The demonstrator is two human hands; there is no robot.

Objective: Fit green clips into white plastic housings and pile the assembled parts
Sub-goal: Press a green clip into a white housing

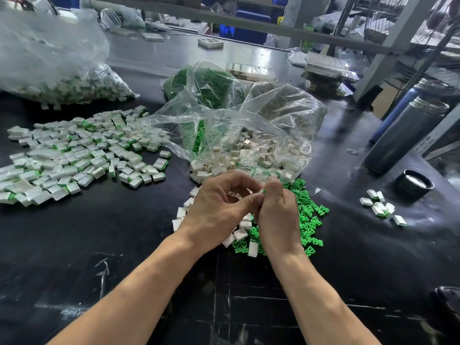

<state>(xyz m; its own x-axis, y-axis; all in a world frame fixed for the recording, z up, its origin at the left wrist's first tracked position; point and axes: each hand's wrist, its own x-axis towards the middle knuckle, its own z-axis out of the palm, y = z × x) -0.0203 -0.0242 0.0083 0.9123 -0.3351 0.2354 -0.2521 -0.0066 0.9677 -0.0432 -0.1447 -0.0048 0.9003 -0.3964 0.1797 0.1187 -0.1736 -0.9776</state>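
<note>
My left hand and my right hand meet fingertip to fingertip at the table's middle, pinching a small white housing with a bit of green clip at its edge; most of the part is hidden by fingers. Under and right of the hands lies a heap of loose green clips. Loose white housings lie beneath the hands and spill from a clear bag. A wide pile of assembled white-and-green parts covers the table at the left.
A clear bag of green clips stands behind the housings bag. A large bag of assembled parts sits at the back left. Two dark flasks and a black lid stand right, beside a small cluster of assembled parts.
</note>
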